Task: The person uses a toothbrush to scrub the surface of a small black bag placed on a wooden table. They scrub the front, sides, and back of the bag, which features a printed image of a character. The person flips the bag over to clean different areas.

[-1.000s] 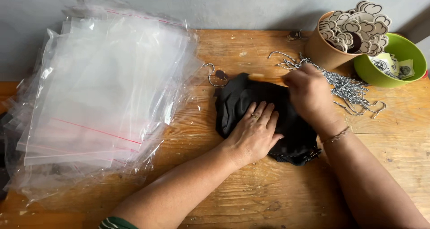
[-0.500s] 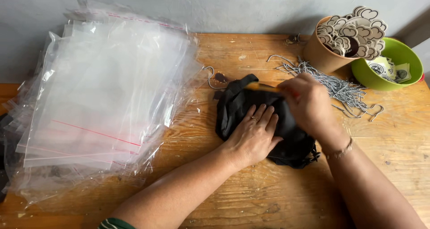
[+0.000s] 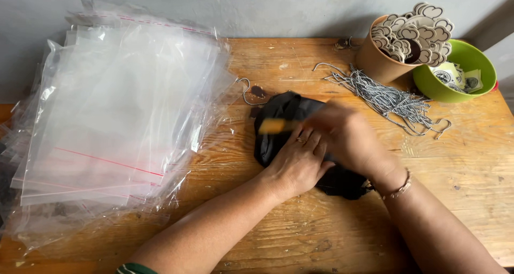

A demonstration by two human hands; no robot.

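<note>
Cloth (image 3: 289, 113), black, bunched at table (image 3: 300, 236) centre, now more gathered than half second ago; orange tab (image 3: 273, 125) newly showing at its left edge. Right hand (image 3: 348, 137) shifted left across cloth, blurred, fingers curled down onto fabric; grip cannot tell. Left hand (image 3: 297, 161) stays flat, fingers (image 3: 308, 140) spread, pressing near part of cloth, holding nothing. Cloth lies under both hands, far-left part exposed. Clear plastic bags (image 3: 112, 118) stacked left. Beaded chains (image 3: 385, 97), cup of tags (image 3: 396, 49), green bowl (image 3: 476, 59) far right.
</note>
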